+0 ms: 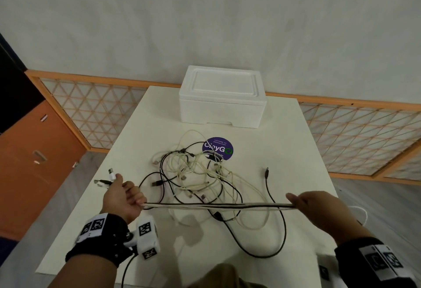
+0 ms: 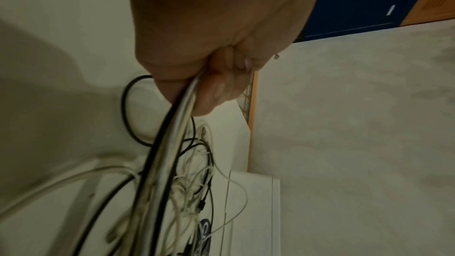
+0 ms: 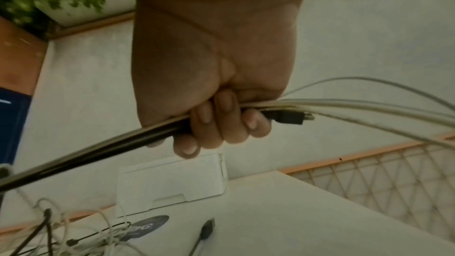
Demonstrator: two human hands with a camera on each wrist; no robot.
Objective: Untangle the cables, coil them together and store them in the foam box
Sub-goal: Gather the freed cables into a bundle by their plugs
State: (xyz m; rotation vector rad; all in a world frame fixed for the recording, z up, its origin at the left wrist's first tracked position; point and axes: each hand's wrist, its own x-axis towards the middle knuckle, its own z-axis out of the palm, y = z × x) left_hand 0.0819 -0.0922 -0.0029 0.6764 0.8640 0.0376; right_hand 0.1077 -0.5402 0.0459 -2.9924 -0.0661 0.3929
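Note:
A bundle of black and white cables (image 1: 218, 205) is stretched taut between my two hands above the table. My left hand (image 1: 127, 199) grips one end, with several plug ends (image 1: 107, 179) sticking out past the fist. My right hand (image 1: 305, 203) grips the other end; the right wrist view shows its fingers (image 3: 216, 124) curled round the cables (image 3: 98, 147) beside a black plug (image 3: 288, 118). In the left wrist view the fist (image 2: 209, 61) holds the strands (image 2: 172, 133). A tangled heap of cables (image 1: 200, 174) lies on the table below. The white foam box (image 1: 222, 98) stands closed at the far edge.
The white table (image 1: 296, 151) bears a round purple sticker (image 1: 218, 148) near the tangle. One black cable (image 1: 273, 208) loops toward the front edge. Orange-framed lattice panels (image 1: 91, 110) line the wall behind. An orange and dark cabinet (image 1: 29, 151) stands at the left.

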